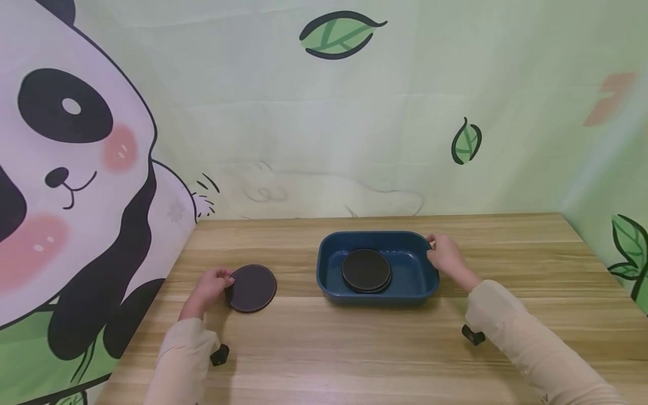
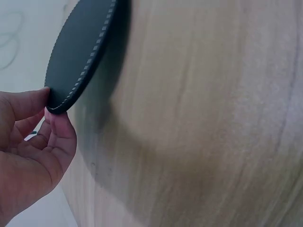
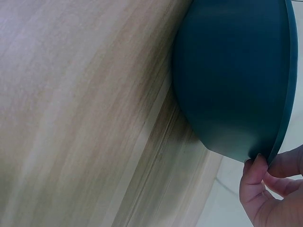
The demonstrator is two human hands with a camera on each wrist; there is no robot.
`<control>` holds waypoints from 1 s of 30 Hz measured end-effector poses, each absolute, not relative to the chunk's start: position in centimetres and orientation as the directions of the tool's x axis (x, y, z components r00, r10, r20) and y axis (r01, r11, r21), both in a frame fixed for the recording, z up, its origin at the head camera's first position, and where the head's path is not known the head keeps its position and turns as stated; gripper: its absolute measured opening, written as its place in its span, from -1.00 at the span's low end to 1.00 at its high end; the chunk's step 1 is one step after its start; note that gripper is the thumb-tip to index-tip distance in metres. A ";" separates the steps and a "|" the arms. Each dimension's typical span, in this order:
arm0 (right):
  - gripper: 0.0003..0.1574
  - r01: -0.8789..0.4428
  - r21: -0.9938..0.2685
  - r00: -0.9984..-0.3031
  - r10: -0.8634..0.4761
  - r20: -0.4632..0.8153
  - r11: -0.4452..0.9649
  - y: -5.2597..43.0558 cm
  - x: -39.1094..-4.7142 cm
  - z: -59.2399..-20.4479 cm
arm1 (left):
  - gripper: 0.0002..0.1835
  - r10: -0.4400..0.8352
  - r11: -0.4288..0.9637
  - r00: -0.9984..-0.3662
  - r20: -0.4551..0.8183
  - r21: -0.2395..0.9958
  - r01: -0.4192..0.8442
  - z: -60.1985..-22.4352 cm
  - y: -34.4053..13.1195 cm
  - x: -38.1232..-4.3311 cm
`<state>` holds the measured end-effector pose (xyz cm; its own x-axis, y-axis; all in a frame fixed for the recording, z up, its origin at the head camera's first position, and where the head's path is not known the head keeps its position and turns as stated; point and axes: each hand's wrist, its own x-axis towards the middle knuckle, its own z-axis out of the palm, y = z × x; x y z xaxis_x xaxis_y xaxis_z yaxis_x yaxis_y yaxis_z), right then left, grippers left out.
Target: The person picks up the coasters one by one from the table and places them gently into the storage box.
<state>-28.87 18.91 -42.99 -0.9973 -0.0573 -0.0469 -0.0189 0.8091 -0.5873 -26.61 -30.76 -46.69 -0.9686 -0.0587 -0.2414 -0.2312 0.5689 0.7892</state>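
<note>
My left hand (image 1: 210,287) pinches the left edge of a round dark coaster (image 1: 251,288) between thumb and fingers. Pale stitching runs along the coaster's rim in the left wrist view (image 2: 78,56), where it is tilted above the wood and casts a shadow. On the right, my right hand (image 1: 448,256) grips the right rim of a blue rectangular basin (image 1: 412,275) with rounded corners. Inside the basin, left of its middle, lies a short stack of similar dark round coasters (image 1: 367,270). The right wrist view shows the thumb and fingers at the basin's rim (image 3: 279,113).
The wood-grain table (image 1: 324,349) runs back to a pale green cloth backdrop (image 1: 243,84) printed with leaves and a large panda (image 1: 76,169). A small black device (image 1: 220,355) hangs at the left wrist, another (image 1: 473,334) at the right.
</note>
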 end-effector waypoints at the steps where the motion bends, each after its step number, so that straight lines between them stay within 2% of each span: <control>1: -0.55 -0.021 -0.587 -0.997 -0.058 -0.045 0.809 18.9 -28.8 -43.0 | -0.71 -0.051 0.544 -0.966 -0.253 0.804 -0.239 -46.5 -30.8 -26.6; 8: -0.56 -0.035 -0.588 -0.998 -0.060 -0.024 0.808 18.9 -28.9 -43.0 | -0.68 -0.015 0.437 -0.948 -0.317 0.851 -0.291 -46.1 -31.2 -26.7; 30: -0.55 -0.039 -0.586 -0.998 -0.058 -0.015 0.809 19.1 -29.0 -43.2 | -0.60 0.111 0.236 -0.946 -0.305 0.932 -0.273 -43.0 -29.9 -26.9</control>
<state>-29.02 19.09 -43.24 -0.9982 -0.0585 -0.0147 -0.0388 0.8094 -0.5859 -26.94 -29.90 -43.03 -0.9457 0.1113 -0.3054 -0.2733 0.2361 0.9325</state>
